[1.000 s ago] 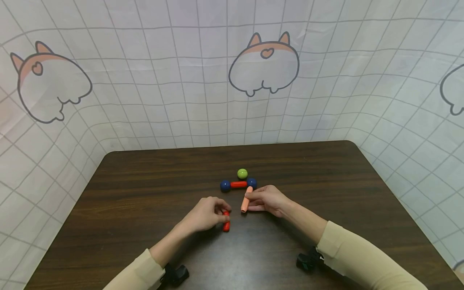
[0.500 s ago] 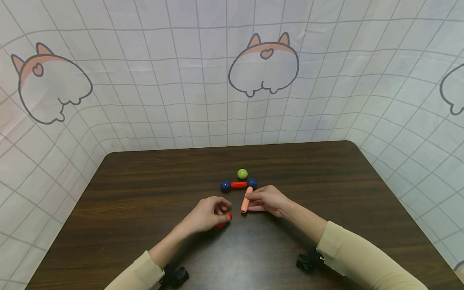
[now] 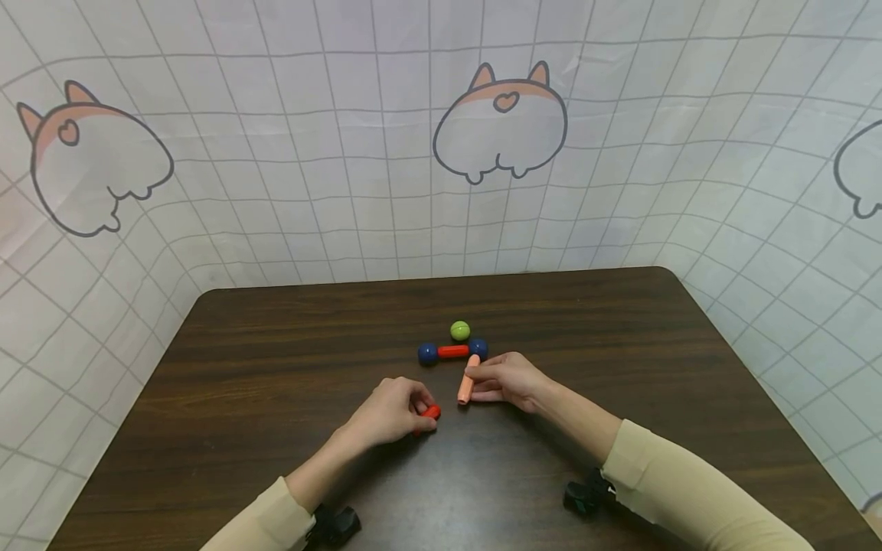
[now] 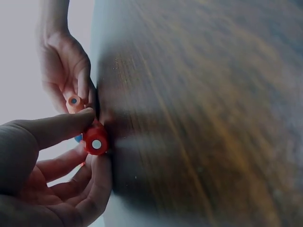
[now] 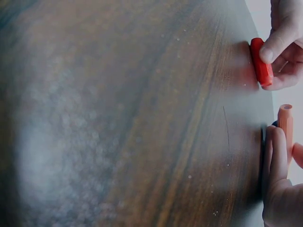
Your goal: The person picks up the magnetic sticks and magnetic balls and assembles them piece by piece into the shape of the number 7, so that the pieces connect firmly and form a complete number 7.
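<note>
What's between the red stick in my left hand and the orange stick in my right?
In the head view, just bare tabletop shows between the red stick and the orange stick; nothing lies in that gap.

Your red stick: glossy, plastic-looking. Your orange stick: grooved, duller plastic look. Blue balls, green ball: smooth, shiny. Table: wood-grained, softly glossy. Backdrop: creased cloth. Your sleeves: matt cloth.
</note>
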Available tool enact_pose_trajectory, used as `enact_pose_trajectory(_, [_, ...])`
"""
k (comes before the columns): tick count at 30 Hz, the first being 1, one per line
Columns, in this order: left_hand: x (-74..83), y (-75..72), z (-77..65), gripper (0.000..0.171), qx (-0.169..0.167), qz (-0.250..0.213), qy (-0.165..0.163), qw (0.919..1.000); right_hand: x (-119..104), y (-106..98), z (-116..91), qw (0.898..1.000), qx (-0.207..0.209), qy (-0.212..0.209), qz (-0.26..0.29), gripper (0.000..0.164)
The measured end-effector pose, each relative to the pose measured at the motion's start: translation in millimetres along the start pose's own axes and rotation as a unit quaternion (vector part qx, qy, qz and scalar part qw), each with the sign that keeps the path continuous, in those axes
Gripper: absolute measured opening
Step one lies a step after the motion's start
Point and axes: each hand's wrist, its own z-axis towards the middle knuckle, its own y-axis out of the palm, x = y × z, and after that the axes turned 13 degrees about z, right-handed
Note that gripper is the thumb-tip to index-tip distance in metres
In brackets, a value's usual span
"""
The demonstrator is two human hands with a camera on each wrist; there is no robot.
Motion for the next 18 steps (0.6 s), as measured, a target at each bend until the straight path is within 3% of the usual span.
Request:
enact_pose_trajectory(12, [2.2,-1.7,0.1,0.014,-0.021,-0.071,0.006,0.9973,0.5,-0.8,-0.7,1.000,-0.003,-0.003,0.002,0.033])
enact_pose_trajectory(18, [-0.1,-1.4,2.4,0.018,-0.053,-0.166,-0.021,0.9845,1.1,-2.0,0.8,1.000,-0.008,-0.003,0.004,0.035])
